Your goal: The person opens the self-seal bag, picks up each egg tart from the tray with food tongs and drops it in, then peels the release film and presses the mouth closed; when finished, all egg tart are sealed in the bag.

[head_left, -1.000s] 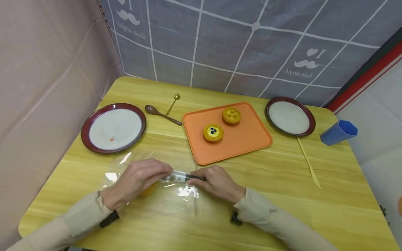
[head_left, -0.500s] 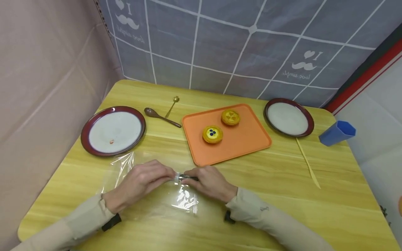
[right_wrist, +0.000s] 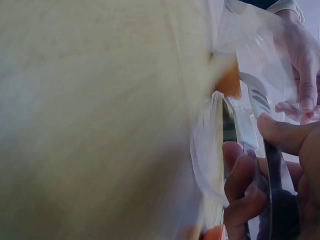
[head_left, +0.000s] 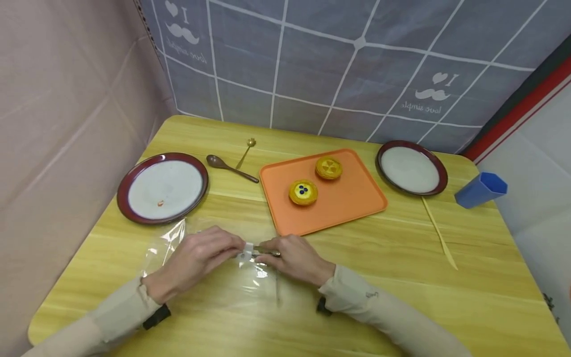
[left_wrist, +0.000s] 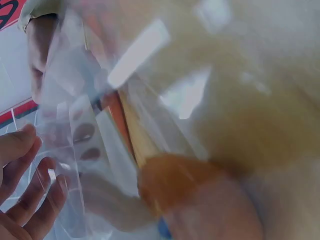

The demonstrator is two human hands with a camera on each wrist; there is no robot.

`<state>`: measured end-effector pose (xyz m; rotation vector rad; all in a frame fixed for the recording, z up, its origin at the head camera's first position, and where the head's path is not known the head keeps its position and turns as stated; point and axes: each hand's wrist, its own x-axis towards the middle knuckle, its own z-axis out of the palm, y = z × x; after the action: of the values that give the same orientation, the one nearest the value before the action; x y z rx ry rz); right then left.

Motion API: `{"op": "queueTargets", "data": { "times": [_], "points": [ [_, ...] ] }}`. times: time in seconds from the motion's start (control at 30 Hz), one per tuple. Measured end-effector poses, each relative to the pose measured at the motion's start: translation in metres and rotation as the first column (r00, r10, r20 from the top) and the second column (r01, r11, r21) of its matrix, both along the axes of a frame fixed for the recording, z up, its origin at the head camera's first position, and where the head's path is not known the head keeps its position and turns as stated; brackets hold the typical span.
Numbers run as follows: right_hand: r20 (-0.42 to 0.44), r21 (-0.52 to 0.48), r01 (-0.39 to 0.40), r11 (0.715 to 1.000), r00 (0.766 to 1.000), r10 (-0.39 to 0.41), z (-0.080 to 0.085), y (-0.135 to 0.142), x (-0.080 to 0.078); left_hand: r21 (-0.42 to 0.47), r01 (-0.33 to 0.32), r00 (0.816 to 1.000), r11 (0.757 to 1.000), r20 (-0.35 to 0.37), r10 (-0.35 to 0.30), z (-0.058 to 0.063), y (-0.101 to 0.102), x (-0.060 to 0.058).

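My right hand [head_left: 298, 259] grips a pair of tongs [head_left: 266, 251] by its dark metal arms; white slotted tips [left_wrist: 82, 130] show through film in the left wrist view. Around those tips lies a clear plastic bag [head_left: 260, 283], spread on the table below both hands. My left hand [head_left: 199, 259] pinches the bag's film beside the tongs, seen as thumb and fingers together in the right wrist view. Through the film appears a blurred golden-brown, rounded piece [left_wrist: 170, 180] near the white tips. In the head view the left hand covers that piece.
Behind the hands sits an orange tray [head_left: 352, 198] bearing two tarts [head_left: 303, 192]. A dark-rimmed plate [head_left: 165, 187] stands left, another plate [head_left: 410, 167] right. A brown spoon [head_left: 229, 168], a small gold spoon [head_left: 246, 152], a yellow knife [head_left: 439, 233] and a blue cup [head_left: 482, 190] lie around.
The right hand has shifted slightly left with the tongs, and less of the white tips shows beside the left hand. The golden piece below the left hand has become hidden in the head view.
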<state>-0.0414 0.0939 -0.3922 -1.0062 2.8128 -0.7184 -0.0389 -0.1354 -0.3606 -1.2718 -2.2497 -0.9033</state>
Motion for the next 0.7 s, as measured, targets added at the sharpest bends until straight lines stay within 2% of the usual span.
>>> {"op": "queueTargets", "data": {
  "times": [0.37, 0.57, 0.7],
  "points": [
    [0.045, -0.001, 0.02, 1.0, 0.999, -0.02, -0.001, 0.02, 0.004, -0.021, -0.061, 0.998, 0.998, -0.021, 0.06, 0.0, -0.008, -0.005],
    [0.011, -0.014, 0.041, 0.999, 0.999, -0.041, 0.003, 0.042, 0.01, -0.029, -0.097, 0.995, 0.995, -0.02, 0.097, 0.001, -0.011, -0.005],
    [0.001, -0.034, 0.062, 0.998, 0.998, -0.062, 0.009, 0.064, 0.016, -0.031, -0.099, 0.995, 0.995, -0.028, 0.098, 0.002, -0.012, -0.007]
  ]
}}
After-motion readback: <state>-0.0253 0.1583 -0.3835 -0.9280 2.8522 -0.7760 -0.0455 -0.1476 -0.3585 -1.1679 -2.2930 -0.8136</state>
